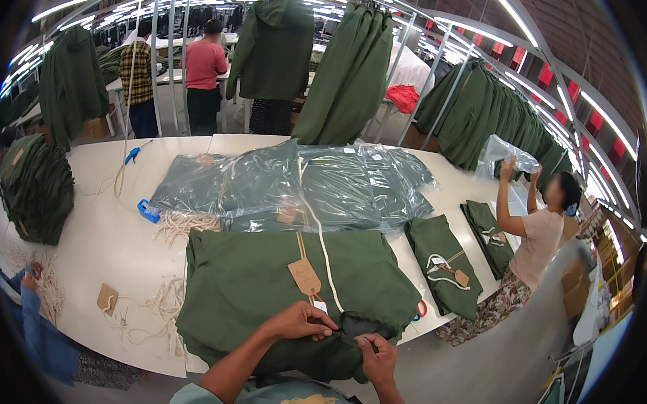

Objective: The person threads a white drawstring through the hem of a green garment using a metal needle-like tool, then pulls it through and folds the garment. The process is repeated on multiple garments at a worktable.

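Before me on the table lies a stack of dark green garments point(251, 274). My left hand point(302, 321) pinches the gathered edge of the top garment near an opening that shows a grey-green lining point(359, 324). On the other side of that opening, the fingers of my right hand point(378, 355) grip the same cloth. A white cord point(325, 255) runs from the garment's edge up over the stack and onto the plastic-wrapped garments behind. A brown card hang tag point(305, 277) and a small white label point(319, 307) rest on the cloth beyond my left hand.
Clear plastic bags of garments point(333, 188) lie behind the stack. Loose white cords point(164, 306) and red-handled scissors point(422, 308) flank it. Folded garments point(446, 267) lie to the right, near a person point(543, 226) raising a plastic bag. Another person's hands point(33, 276) hold cords at left.
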`<state>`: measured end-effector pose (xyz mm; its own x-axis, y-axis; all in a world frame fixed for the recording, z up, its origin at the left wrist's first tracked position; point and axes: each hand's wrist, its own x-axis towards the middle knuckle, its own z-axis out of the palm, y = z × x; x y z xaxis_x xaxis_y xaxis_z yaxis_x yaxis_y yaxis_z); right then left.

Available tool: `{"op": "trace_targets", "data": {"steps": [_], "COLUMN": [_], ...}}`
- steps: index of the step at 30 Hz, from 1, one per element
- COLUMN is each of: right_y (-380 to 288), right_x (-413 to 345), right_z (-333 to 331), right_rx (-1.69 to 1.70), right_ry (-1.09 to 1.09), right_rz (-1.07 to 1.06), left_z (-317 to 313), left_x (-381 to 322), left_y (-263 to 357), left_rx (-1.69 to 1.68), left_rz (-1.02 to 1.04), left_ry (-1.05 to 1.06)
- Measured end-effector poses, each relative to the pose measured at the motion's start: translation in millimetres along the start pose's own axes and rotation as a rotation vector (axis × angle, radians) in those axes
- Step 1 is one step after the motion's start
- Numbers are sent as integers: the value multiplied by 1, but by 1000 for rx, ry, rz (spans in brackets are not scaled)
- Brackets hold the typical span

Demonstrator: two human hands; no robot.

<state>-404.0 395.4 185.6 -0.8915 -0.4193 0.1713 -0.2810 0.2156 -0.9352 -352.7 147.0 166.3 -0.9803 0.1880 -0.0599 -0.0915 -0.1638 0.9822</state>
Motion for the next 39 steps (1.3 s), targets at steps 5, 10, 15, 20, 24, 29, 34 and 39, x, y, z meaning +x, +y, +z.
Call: {"op": "trace_targets", "data": {"steps": [5,10,15,20,24,29,34,39], "right_y": [0,-2,-7,-12,-13,-14,-19,-29], "right_x": [-1,-5,-9,-10,-13,-12,-2,-3], "right_z": [16,34,41,45,54,57,29,-4], "right_rx": [-1,16,5,24,-3,23,-385,-761], "right_ry": [62,183,124,38,38,33,-148,-330], "right_rz": [31,41,-23,-49,-99,-71,-96,-104], "left_z": [16,24,23,29,33,29,24,23], "left_x": [6,2,-10,-11,-10,-13,-18,-14], "left_y": [-12,-30,-40,-51,-58,-51,-38,-41], "left_rx": [-218,-465,-724,-940,-1042,-827,-599,-604], "left_rz": [67,-8,14,75,94,97,85,34], "left_ry": [189,419,393,408,380,447,592,649]}}
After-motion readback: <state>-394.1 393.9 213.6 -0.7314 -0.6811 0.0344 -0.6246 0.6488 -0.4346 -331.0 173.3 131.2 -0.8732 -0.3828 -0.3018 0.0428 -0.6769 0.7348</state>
